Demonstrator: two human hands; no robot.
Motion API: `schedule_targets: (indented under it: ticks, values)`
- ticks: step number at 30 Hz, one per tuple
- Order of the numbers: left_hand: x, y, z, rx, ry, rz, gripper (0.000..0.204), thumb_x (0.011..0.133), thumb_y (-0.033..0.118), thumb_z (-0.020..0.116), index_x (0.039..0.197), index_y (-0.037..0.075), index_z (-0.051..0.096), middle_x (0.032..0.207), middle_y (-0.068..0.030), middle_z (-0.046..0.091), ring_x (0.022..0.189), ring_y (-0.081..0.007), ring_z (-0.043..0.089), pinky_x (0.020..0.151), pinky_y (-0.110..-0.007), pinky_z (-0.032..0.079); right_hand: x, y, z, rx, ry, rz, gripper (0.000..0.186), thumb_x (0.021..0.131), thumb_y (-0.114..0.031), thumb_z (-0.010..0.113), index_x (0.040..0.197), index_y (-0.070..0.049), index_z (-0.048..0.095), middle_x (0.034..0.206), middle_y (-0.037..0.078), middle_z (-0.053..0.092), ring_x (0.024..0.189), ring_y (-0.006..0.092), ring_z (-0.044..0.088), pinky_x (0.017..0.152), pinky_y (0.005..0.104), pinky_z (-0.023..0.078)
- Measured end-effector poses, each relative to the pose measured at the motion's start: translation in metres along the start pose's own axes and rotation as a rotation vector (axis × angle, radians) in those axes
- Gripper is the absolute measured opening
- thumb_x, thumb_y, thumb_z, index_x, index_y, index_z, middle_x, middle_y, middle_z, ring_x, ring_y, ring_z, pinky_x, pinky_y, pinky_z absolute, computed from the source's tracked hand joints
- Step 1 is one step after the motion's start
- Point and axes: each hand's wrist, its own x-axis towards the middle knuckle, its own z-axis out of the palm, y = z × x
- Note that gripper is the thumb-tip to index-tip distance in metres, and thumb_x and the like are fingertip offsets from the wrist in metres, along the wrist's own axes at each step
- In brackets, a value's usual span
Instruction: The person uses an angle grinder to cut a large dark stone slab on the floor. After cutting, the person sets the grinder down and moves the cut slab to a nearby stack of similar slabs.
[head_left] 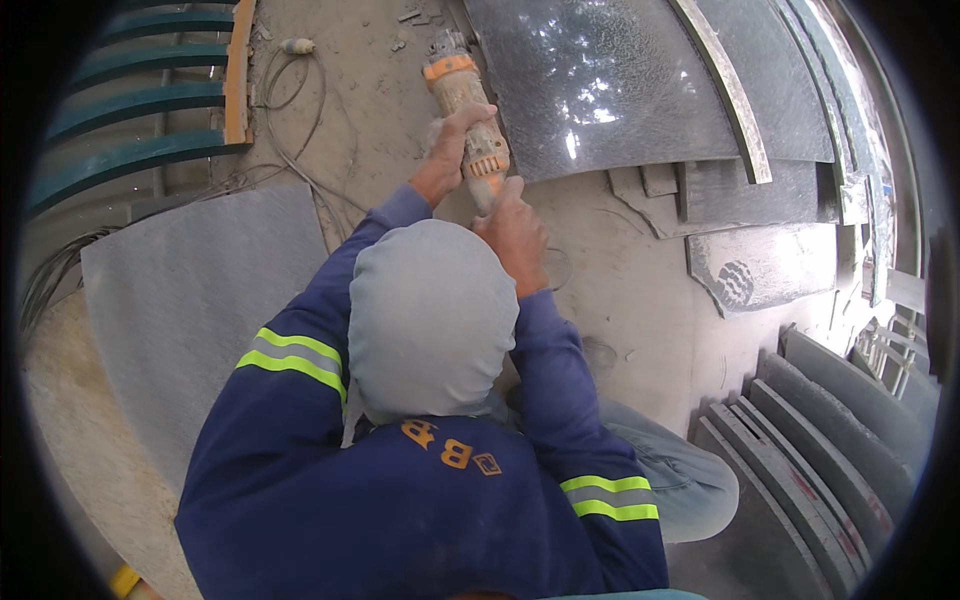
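Note:
A dusty orange-and-grey power tool, apparently an angle grinder, is held out ahead of me, its head pointing away. My left hand wraps round the middle of its body from the left. Closed about its narrow rear end is my right hand. A large dark stone slab with a wet-looking sheen lies just right of the tool. I cannot tell whether the tool's head touches anything. Between my forearms rises my bent knee, in pale grey-blue cloth.
Teal metal bars joined to an orange-brown beam stand far left. A cable with a plug loops over the dusty floor. At left lies a grey slab. Several stone slabs lean lower right; a broken slab bears a shoe print.

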Motion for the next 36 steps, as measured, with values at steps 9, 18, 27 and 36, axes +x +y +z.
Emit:
schedule_targets:
  ticks: [9, 18, 27, 36]
  values:
    - [0.002, -0.025, -0.011, 0.002, 0.01, -0.077, 0.041, 0.08, 0.022, 0.076, 0.107, -0.003, 0.059, 0.082, -0.0118, 0.064, 0.063, -0.0237, 0.068, 0.055, -0.038, 0.06, -0.003, 0.015, 0.01, 0.038, -0.046, 0.013, 0.041, 0.082, -0.016, 0.072, 0.108, -0.001, 0.045, 0.089, 0.03, 0.071, 0.087, 0.0471, 0.071, 0.077, 0.0561, 0.055]
    - [-0.009, -0.013, -0.001, 0.003, 0.061, -0.011, 0.038, 0.082, 0.024, 0.074, 0.106, -0.001, 0.06, 0.082, -0.0095, 0.063, 0.064, -0.021, 0.067, 0.054, -0.034, 0.059, -0.005, 0.008, -0.005, 0.032, -0.117, 0.039, 0.048, 0.081, -0.022, 0.076, 0.109, -0.002, 0.042, 0.091, 0.031, 0.07, 0.091, 0.0498, 0.069, 0.078, 0.058, 0.052]
    - [-0.01, 0.012, 0.008, -0.078, -0.015, -0.023, 0.037, 0.078, 0.023, 0.078, 0.099, -0.002, 0.062, 0.081, -0.01, 0.064, 0.064, -0.0211, 0.068, 0.057, -0.036, 0.059, 0.013, 0.014, -0.011, 0.181, -0.076, -0.194, 0.052, 0.084, -0.03, 0.076, 0.105, 0.001, 0.041, 0.089, 0.034, 0.067, 0.086, 0.0535, 0.066, 0.076, 0.057, 0.051]
    - [-0.016, 0.004, 0.003, -0.141, -0.094, -0.071, 0.041, 0.082, 0.026, 0.078, 0.107, 0.001, 0.058, 0.085, -0.0119, 0.066, 0.067, -0.0218, 0.07, 0.06, -0.036, 0.062, -0.008, 0.002, -0.014, 0.049, -0.028, -0.063, 0.049, 0.085, -0.031, 0.075, 0.102, 0.001, 0.042, 0.082, 0.032, 0.067, 0.081, 0.051, 0.067, 0.071, 0.0551, 0.052]
